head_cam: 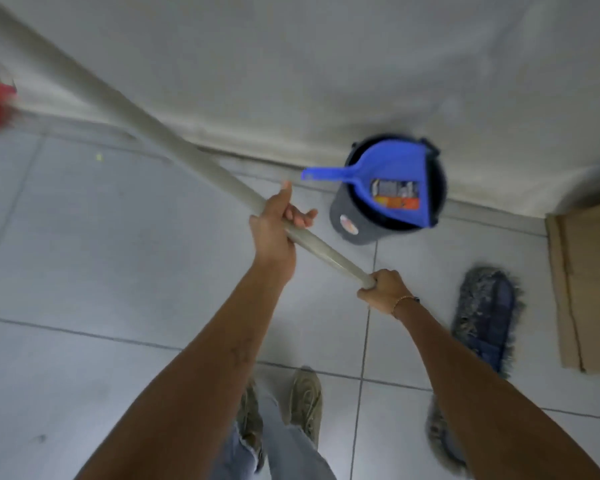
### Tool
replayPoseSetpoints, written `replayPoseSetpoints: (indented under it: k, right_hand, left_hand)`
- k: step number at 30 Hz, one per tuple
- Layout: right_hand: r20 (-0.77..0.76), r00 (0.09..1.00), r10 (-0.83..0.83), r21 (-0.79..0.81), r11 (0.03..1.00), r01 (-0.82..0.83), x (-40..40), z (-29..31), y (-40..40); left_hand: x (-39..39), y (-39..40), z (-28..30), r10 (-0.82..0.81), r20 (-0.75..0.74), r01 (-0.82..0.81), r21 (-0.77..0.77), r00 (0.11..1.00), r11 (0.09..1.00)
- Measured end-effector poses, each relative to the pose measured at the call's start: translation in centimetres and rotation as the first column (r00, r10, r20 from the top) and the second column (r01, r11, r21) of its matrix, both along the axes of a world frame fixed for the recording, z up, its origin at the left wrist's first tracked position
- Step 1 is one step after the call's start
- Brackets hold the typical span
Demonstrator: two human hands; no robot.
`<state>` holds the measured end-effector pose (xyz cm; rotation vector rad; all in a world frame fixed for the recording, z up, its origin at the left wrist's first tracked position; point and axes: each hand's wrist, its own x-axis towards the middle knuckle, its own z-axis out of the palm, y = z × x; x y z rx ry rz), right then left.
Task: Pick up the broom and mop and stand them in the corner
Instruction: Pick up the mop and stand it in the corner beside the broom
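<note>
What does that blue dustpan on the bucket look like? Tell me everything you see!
The bright blue plastic dustpan has a wide flat scoop and a short handle with a hole at its tip. It lies across the open top of the dark grey round bucket, scoop over the rim, handle sticking out to the left past the edge. A colourful label, too blurred to read, is stuck on the scoop. It sits by the white wall. No hand touches it.

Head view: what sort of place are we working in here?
Likely an indoor utility or cleaning-storage spot: pale tiled floor along a plain white wall, a dark bucket holding a blue dustpan, and a flat mop head lying nearby.
</note>
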<state>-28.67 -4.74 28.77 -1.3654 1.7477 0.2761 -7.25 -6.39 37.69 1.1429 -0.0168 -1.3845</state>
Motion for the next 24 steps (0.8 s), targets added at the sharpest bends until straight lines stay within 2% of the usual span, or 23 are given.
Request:
replayPoseSetpoints:
  k: [3, 6, 9, 12, 13, 15, 18, 20, 24]
  right_hand:
    - [0.061, 0.993, -0.1, -0.07, 0.992, 0.104, -1.5, 7.8, -1.4]
    - [0.127, 0.969, -0.213, -0.144, 0.962, 0.23, -3.9, 15.5, -1.8]
    - [0.241, 0.92, -0.309, -0.199, 0.912, 0.359, -6.8, 22.7, -0.5]
    - [0.333, 0.874, -0.354, -0.25, 0.86, 0.444, -9.0, 27.9, 1.1]
    - [0.364, 0.85, -0.382, -0.254, 0.837, 0.485, -9.8, 29.8, 1.6]
    - [0.422, 0.805, -0.416, -0.257, 0.797, 0.547, -10.8, 32.6, 2.3]
    - [0.495, 0.706, -0.506, -0.271, 0.682, 0.679, -12.9, 36.6, 3.4]
    - [0.531, 0.641, -0.554, -0.298, 0.586, 0.753, -14.2, 38.5, 4.2]
    - [0.572, 0.539, -0.618, -0.339, 0.42, 0.842, -17.6, 40.9, 5.8]
  left_hand:
    - [-3.9, -3.1, 10.9, -0.112, 0.11, 0.123, -0.098, 0.988, 0.988]
    - [-8.4, -4.9, 21.5, -0.272, 0.205, 0.318, -0.247, 0.94, 0.915]
    - [-12.8, -5.8, 31.8, -0.426, 0.356, 0.547, -0.396, 0.832, 0.738]
    - [-17.9, -5.6, 40.0, -0.539, 0.488, 0.726, -0.423, 0.687, 0.542]
    - [-19.8, -5.0, 42.2, -0.565, 0.505, 0.758, -0.422, 0.652, 0.498]
    - [-23.1, -3.9, 45.5, -0.57, 0.521, 0.772, -0.429, 0.635, 0.468]
    - [-27.3, -2.0, 49.9, -0.579, 0.546, 0.795, -0.446, 0.606, 0.412]
    - [-29.7, -1.0, 52.2, -0.589, 0.58, 0.824, -0.454, 0.562, 0.339]
    - [-34.6, 0.7, 55.0, -0.626, 0.651, 0.882, -0.451, 0.43, 0.138]
